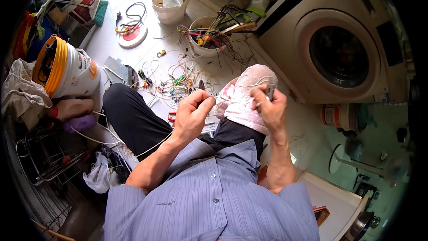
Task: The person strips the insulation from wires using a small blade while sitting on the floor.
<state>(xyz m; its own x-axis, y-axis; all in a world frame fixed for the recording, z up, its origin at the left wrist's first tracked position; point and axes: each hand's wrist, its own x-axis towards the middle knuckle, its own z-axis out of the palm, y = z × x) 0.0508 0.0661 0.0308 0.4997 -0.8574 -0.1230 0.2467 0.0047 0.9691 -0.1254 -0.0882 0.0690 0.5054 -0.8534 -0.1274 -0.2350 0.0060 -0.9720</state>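
Observation:
My left hand [193,112] is closed on a thin pale wire [157,145], which trails down past my forearm to the left. My right hand [270,105], slightly blurred, grips a small grey metal tool [270,90], perhaps a knife, over my knee. A pink towel [247,107] covers that knee, and a loop of pale wire lies over it. Just beyond my left hand show the dark jaws of a pliers-like tool [201,84]. Loose wires with coloured connectors [180,80] are spread on the floor between my knees and the buckets. Red-handled tools [171,116] lie between my legs.
A white bucket [197,48] holds wires and sticks; another bucket [169,13] holds a plastic bag. A white and orange bucket [80,73] stands at the left. A cable lies on a round lid [142,38]. A washing machine [284,33] stands at the right.

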